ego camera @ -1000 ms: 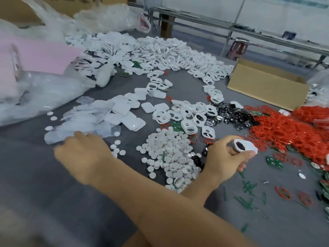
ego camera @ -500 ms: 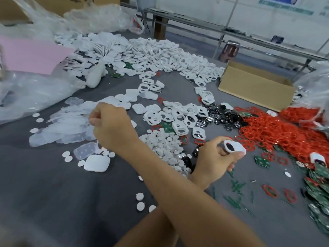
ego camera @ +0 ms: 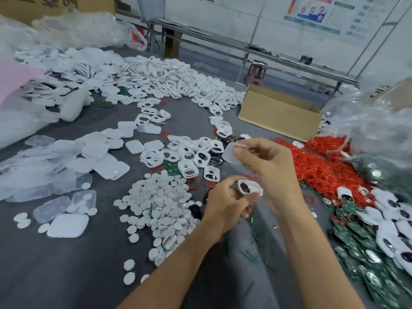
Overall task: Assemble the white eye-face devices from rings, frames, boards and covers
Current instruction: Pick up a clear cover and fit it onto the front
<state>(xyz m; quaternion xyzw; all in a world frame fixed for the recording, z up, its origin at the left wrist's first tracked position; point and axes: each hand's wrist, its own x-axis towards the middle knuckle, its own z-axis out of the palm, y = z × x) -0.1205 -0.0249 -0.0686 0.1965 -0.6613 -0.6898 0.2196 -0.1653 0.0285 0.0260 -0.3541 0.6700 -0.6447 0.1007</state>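
My left hand (ego camera: 225,204) grips a white eye-face frame (ego camera: 249,188) with a dark lens showing in its opening, held just above the grey table. Slightly higher and beyond it, my right hand (ego camera: 267,166) pinches a clear plastic cover (ego camera: 230,153) between thumb and fingers. Loose white frames (ego camera: 187,157) lie behind the hands. A heap of red rings (ego camera: 323,166) spreads to the right, with green boards (ego camera: 361,241) in front of it. Clear covers (ego camera: 44,166) and white back covers (ego camera: 111,166) lie at the left.
White round discs (ego camera: 160,204) are heaped left of my left hand. An open cardboard box (ego camera: 278,117) stands behind the rings. Finished white devices (ego camera: 390,219) lie on the boards at right, under a plastic bag (ego camera: 379,130). A large white-parts pile (ego camera: 169,85) fills the back.
My right hand has come back from the clear-cover pile at the left, uncrossing the arms, and now holds a clear cover above the frame. The left hand stayed gripping the frame.
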